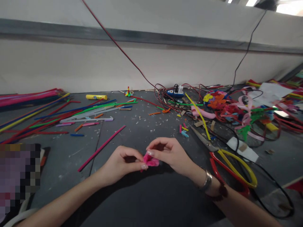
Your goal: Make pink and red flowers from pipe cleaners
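Observation:
A small tuft of pink fuzzy chenille (151,160) is pinched between my left hand (120,162) and my right hand (169,154), fingertips meeting on it above the dark grey table (142,195). Its shape is mostly hidden by my fingers. A long pink pipe cleaner (101,148) lies just left of my left hand, not touching it. To the right of my right hand rest scissors (233,170) with red and yellow handles, their blades pointing up and to the left. A metal bangle (205,180) circles my right wrist.
Loose pipe cleaners (71,119) and a yellow glue stick (96,97) lie at the far left. Tangled red cables (165,99) surround a blue device (175,92) at the back. Colourful pipe-cleaner shapes (243,115) pile up at right. A blurred patch (19,176) covers the lower left.

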A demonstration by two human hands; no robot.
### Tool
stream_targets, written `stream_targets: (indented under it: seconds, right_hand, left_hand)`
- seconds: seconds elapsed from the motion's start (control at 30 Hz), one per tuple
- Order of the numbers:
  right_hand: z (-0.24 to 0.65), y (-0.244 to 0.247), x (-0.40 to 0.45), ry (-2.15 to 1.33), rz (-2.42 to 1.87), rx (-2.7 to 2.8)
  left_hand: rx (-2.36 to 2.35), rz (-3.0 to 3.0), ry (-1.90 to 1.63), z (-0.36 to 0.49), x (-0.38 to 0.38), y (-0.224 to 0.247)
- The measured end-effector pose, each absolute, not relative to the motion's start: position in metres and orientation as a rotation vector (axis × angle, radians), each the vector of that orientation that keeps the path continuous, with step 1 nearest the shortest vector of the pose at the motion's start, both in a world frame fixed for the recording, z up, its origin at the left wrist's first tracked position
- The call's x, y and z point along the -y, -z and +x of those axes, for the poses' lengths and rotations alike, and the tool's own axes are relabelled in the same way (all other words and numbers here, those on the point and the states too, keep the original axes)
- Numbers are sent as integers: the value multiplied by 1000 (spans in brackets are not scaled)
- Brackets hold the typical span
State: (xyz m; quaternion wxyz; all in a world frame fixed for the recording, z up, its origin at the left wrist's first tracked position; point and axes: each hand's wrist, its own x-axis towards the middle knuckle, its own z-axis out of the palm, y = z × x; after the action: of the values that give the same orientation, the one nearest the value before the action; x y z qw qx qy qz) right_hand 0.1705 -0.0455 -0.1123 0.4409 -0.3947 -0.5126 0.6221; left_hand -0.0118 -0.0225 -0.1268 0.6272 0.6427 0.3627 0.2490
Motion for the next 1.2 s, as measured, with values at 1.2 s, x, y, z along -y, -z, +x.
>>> stream_targets:
  seconds: [1.2]
  right_hand:
    - [173, 114, 45, -1588, -1003, 1301]
  left_hand:
    - [-819, 1459, -485, -11, 25, 122]
